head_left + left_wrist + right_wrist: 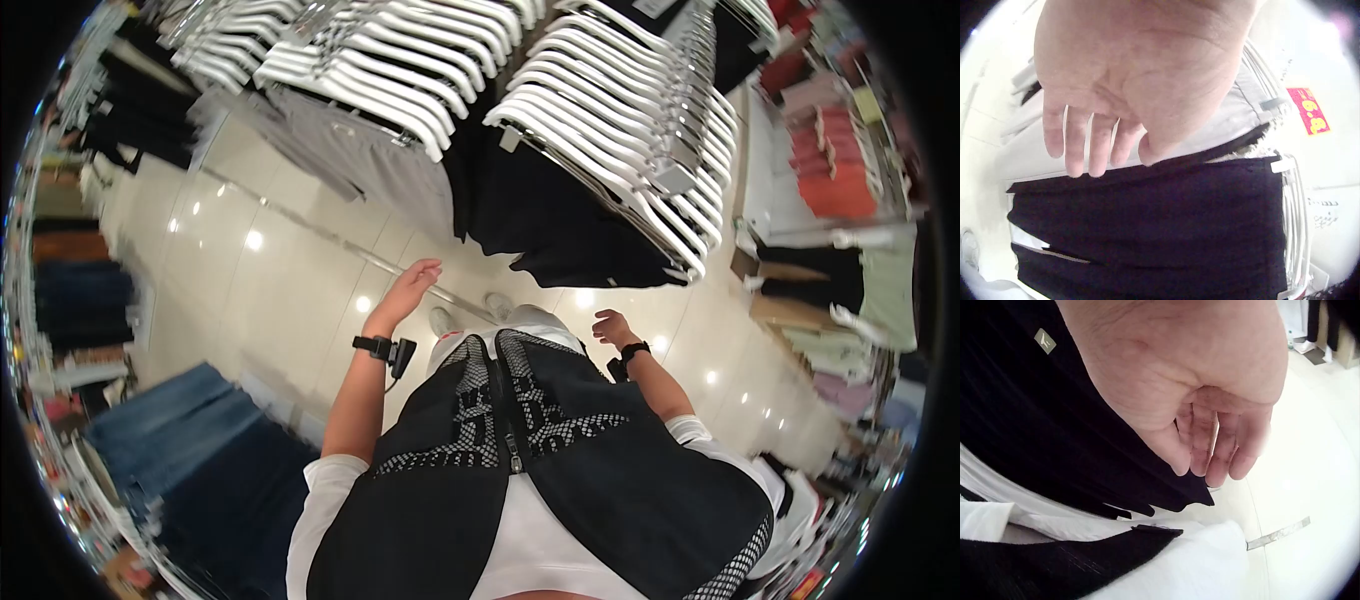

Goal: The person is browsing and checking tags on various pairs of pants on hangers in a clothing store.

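Observation:
My left hand (412,288) reaches forward over the floor, its fingers extended and nothing in it. In the left wrist view, that hand (1141,69) overlaps light grey trousers (1041,140) and black garments (1160,219) on the rack. My right hand (612,328) hangs at my side below the rack, fingers loosely curled round nothing. The right wrist view has black fabric with a small light tag (1045,341) behind this hand (1191,381). Black garments (560,215) and grey trousers (375,160) hang in front of me from rows of white hangers (590,110).
Folded or hanging jeans (170,430) are at the lower left. Red clothes (835,160) and a display with black trousers (815,278) stand at the right. A metal strip (340,240) crosses the shiny tiled floor (290,290). A red price sign (1309,111) shows beside the rack.

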A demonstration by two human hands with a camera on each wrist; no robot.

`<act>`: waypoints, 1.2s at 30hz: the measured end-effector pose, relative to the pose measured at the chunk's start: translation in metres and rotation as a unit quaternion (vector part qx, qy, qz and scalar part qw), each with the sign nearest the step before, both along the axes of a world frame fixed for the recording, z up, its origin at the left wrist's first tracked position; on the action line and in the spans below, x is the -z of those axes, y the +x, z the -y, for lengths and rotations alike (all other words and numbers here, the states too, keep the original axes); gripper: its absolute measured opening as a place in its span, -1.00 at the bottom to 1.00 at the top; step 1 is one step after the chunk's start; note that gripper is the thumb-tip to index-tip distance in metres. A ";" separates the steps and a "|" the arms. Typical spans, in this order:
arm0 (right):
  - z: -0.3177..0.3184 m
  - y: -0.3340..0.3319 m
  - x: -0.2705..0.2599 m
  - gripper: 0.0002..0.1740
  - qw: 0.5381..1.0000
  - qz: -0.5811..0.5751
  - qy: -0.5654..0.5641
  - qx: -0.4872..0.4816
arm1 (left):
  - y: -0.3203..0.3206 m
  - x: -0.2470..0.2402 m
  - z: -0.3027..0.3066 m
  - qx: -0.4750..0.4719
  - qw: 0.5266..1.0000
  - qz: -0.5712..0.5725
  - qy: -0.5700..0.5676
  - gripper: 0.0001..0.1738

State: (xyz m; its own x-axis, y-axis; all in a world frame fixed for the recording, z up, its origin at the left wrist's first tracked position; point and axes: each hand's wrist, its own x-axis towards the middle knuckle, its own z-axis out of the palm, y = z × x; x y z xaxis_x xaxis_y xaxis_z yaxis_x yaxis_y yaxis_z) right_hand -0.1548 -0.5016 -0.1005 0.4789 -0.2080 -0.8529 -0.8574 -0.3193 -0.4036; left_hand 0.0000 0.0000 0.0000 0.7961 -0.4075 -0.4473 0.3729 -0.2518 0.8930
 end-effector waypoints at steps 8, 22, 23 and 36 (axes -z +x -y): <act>-0.094 -0.071 -0.067 -0.48 0.957 0.056 0.109 0.264 | 0.067 -0.139 0.074 0.183 0.967 0.124 -0.126 -0.65; -0.109 0.017 -0.309 -0.35 0.725 0.600 -0.233 0.244 | 0.088 -0.235 0.124 -0.022 0.721 0.687 0.087 -0.50; -0.109 0.023 -0.316 -0.32 0.716 0.608 -0.263 0.222 | 0.089 -0.235 0.126 -0.015 0.738 0.669 0.086 -0.49; -0.056 0.049 -0.326 -0.54 0.777 0.580 -0.240 0.044 | 0.105 -0.256 0.131 0.060 0.755 0.613 0.225 -0.61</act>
